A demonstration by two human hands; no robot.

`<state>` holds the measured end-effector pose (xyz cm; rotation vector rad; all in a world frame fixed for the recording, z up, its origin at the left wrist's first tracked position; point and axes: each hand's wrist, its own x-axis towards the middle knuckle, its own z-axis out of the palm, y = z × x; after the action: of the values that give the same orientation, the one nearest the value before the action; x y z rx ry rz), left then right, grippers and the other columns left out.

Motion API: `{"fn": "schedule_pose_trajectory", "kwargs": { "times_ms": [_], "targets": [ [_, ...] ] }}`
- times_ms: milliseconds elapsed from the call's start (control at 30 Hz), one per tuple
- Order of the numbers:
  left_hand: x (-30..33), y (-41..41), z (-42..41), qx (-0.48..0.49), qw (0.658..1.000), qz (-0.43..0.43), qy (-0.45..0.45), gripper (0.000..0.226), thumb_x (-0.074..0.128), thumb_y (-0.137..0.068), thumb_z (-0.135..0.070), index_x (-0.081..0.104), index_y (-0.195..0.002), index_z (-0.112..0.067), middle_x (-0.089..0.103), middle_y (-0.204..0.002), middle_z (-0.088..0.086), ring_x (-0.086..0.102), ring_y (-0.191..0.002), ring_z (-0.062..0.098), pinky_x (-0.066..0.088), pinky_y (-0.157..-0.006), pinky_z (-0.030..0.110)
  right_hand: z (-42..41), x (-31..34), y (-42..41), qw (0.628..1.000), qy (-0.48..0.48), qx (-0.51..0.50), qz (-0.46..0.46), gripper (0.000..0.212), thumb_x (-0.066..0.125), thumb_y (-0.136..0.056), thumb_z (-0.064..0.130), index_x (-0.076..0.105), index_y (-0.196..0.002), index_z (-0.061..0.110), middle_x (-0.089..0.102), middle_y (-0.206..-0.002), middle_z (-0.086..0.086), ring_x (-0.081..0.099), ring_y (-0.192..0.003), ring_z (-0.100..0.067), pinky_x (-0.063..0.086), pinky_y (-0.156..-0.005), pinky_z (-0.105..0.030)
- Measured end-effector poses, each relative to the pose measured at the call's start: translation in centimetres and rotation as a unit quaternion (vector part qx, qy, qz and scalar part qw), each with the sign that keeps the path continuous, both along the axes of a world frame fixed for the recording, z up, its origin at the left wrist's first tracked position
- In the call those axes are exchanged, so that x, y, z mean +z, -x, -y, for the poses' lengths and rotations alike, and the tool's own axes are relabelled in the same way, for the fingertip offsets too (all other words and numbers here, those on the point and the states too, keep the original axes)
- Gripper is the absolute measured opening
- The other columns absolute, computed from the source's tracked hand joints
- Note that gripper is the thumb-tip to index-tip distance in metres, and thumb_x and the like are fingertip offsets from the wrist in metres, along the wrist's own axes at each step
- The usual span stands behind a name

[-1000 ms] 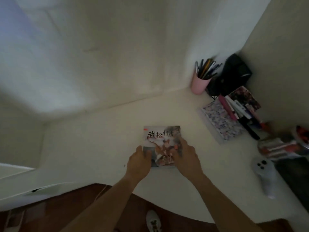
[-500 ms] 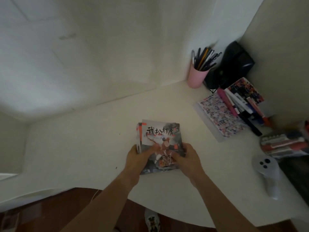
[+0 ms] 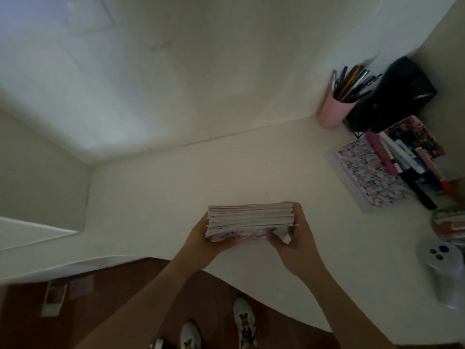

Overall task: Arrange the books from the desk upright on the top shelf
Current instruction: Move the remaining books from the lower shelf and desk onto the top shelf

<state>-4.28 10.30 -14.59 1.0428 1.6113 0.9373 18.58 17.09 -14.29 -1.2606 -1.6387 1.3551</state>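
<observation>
Your left hand (image 3: 201, 241) and right hand (image 3: 298, 241) clamp the thick stack of thin paperback books (image 3: 250, 219) above the white desk (image 3: 161, 197), pink pen cup (image 3: 332, 112) at 2 o'clock.

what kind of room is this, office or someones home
Most likely a home study corner, though I can't be sure: a white desk set into a wall corner, a pink pen cup, a patterned notebook with markers, and both hands gripping a stack of books.

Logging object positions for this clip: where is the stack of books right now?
In the head view, the stack of books sits centre frame, gripped between the left hand and right hand, above the desk near its front edge.
</observation>
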Motion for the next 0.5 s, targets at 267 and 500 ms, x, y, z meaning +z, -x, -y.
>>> {"fn": "schedule_pose_trajectory", "kwargs": {
  "times_ms": [267, 500],
  "targets": [
    [-2.1, -1.1, -0.2, 0.027, 0.999, -0.001, -0.028, 0.083, 0.095, -0.067, -0.029, 0.054, -0.135, -0.006, 0.070, -0.125, -0.004, 0.067, -0.118, 0.015, 0.058, -0.098, 0.041, 0.6, -2.6, 0.8, 0.999, 0.017, -0.019, 0.029, 0.075, 0.071, -0.078, -0.021, 0.047, -0.128, 0.029, 0.058, -0.127, 0.008, 0.055, -0.119, 0.013, 0.044, -0.095, -0.006],
    [-0.3, -0.3, 0.7, 0.047, 0.998, -0.007, -0.039, 0.072, 0.095, -0.068, -0.016, 0.061, -0.131, -0.015, 0.068, -0.106, -0.040, 0.067, -0.101, -0.012, 0.052, -0.084, 0.007, 1.1, -1.8, 0.9, 0.995, 0.082, 0.014, 0.056, 0.054, 0.078, -0.086, 0.002, 0.053, -0.134, 0.000, 0.061, -0.101, 0.004, 0.062, -0.088, 0.017, 0.050, -0.082, -0.015]
  ]
}}
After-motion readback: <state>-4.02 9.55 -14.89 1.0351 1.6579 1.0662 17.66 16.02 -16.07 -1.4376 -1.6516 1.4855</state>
